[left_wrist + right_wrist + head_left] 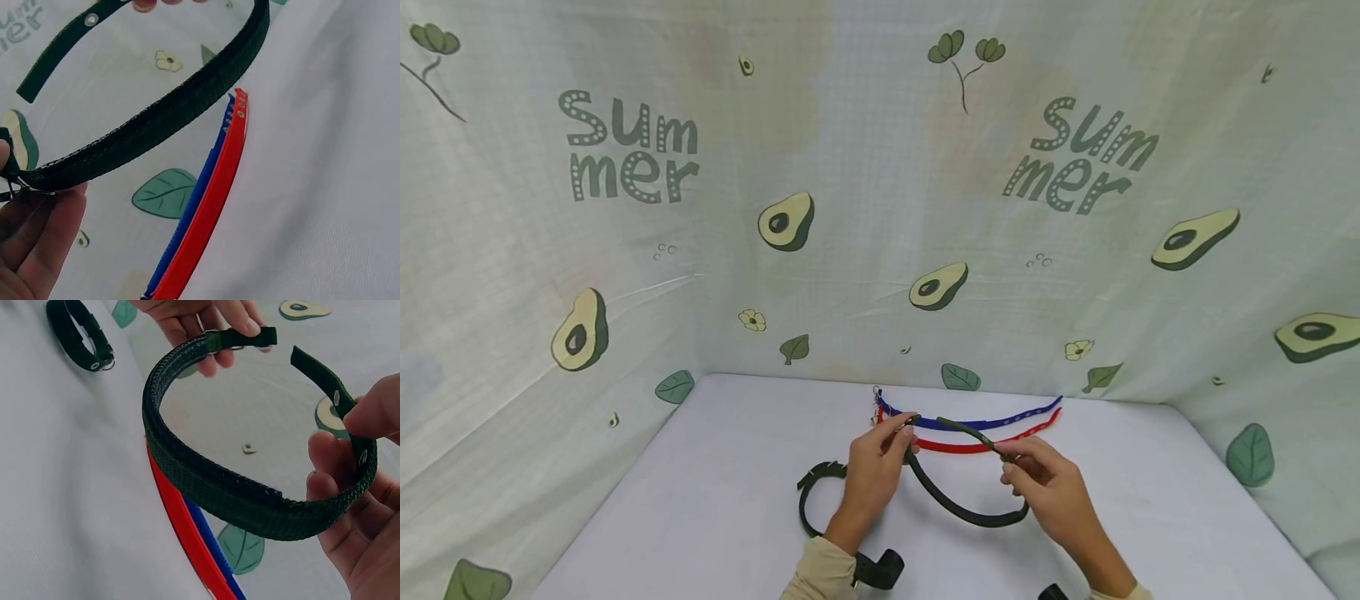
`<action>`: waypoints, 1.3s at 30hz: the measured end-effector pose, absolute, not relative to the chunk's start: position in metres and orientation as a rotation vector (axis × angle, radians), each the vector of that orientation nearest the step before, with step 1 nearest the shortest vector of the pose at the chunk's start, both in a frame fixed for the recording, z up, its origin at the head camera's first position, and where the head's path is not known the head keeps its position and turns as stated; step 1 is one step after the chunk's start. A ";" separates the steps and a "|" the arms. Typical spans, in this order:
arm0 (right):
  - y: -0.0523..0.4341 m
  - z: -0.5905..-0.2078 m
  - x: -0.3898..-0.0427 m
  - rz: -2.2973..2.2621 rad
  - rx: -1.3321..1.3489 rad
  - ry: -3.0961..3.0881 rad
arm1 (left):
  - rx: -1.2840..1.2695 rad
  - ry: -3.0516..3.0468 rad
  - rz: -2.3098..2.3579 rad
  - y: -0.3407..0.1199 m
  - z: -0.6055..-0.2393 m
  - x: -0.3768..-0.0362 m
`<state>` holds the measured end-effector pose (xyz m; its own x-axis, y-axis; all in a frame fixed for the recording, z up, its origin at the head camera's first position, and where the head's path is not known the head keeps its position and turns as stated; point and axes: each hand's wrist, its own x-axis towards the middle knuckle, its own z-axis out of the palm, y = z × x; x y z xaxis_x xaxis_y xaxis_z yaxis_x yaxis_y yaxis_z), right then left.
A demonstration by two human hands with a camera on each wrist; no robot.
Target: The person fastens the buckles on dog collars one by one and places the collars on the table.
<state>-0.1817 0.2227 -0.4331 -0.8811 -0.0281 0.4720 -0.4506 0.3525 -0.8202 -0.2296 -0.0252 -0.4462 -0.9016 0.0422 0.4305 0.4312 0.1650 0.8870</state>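
Observation:
A dark green webbing pet collar (985, 521) is bent into an open loop above the table, gripped at both ends. My left hand (874, 471) pinches its buckle end between thumb and fingers; metal hardware shows there in the left wrist view. At the other end, my right hand (1051, 490) pinches the strap, thumb on one face and fingers on the other. Eyelets dot this strap near the thumb in the right wrist view. The strap's free tip points toward the buckle, with a gap between them.
Behind the hands, a blue collar (955, 424) and a red collar (951, 448) lie stretched side by side on the white table (715, 467). Another green collar (74, 337), closed in a ring, lies left of my left hand. A printed curtain (850, 150) encloses the back and sides.

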 end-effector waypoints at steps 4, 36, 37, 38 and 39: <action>0.223 -0.432 -0.182 1.555 0.407 -2.266 | -0.411 -2.147 -1.906 -0.023 -0.446 -0.229; 0.237 -0.421 -0.181 1.635 0.373 -2.529 | -0.441 -2.093 -2.270 -0.016 -0.448 -0.229; 0.237 -0.421 -0.181 1.629 0.375 -2.527 | -0.439 -2.095 -2.270 -0.015 -0.448 -0.229; 0.237 -0.422 -0.182 1.629 0.374 -2.524 | -0.435 -2.097 -2.271 -0.015 -0.448 -0.229; 0.237 -0.423 -0.182 1.630 0.374 -2.518 | -0.428 -2.094 -2.275 -0.015 -0.447 -0.228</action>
<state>-0.1820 0.2368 -0.4233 -0.9624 -0.1416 0.2318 -0.2694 0.3902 -0.8804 -0.2281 -0.0147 -0.4473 -0.9621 0.1697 0.2132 0.1984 -0.1001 0.9750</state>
